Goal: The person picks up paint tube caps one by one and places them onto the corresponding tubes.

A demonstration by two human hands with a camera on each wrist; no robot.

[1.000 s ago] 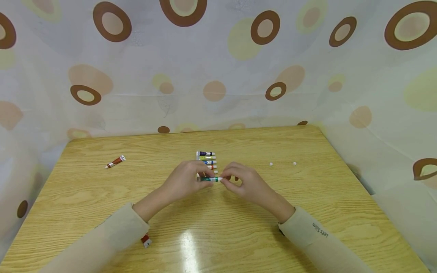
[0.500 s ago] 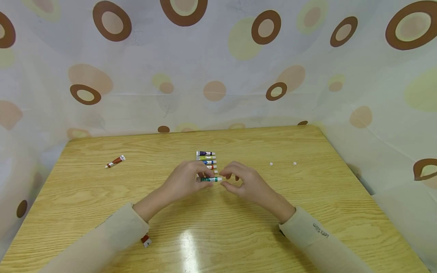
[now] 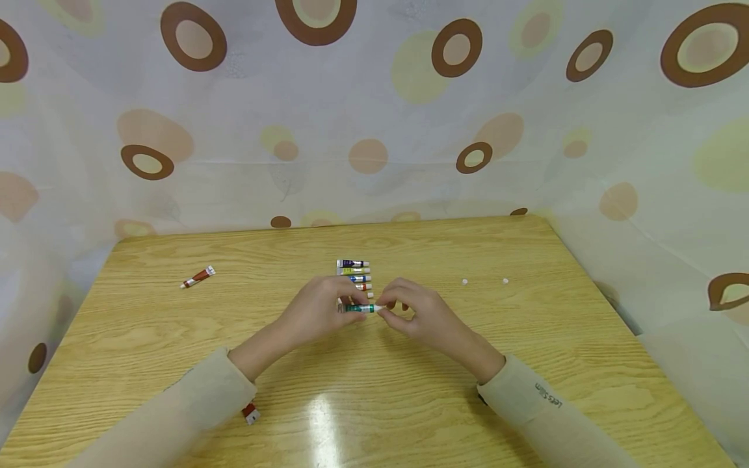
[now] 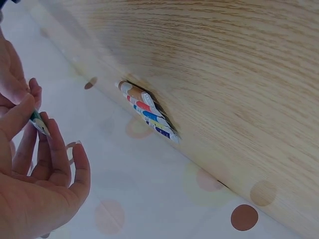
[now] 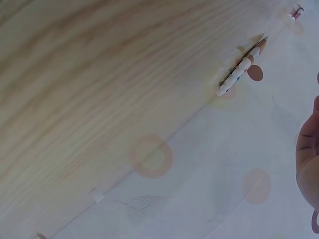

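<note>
left hand: the left hand (image 3: 318, 311) pinches the body of a green tube (image 3: 358, 308), fingers curled round it, just above the desk (image 3: 526, 338) near its middle.
right hand: the right hand (image 3: 418, 313) pinches the tube's white cap end with thumb and fingertips; the two hands meet at the tube.
green tube: lies level, cap toward the right hand; in the left wrist view only a bit of it (image 4: 38, 121) shows between the fingers.
row: a row of tubes (image 3: 354, 275) lies side by side just behind the hands, toward the desk's far edge.
red tube: a lone red tube (image 3: 197, 277) sits near the far left corner.
near edge: another red tube (image 3: 250, 412) shows beside the left sleeve.
caps: two small white caps (image 3: 484, 281) lie right of the hands, well apart from them.
</note>
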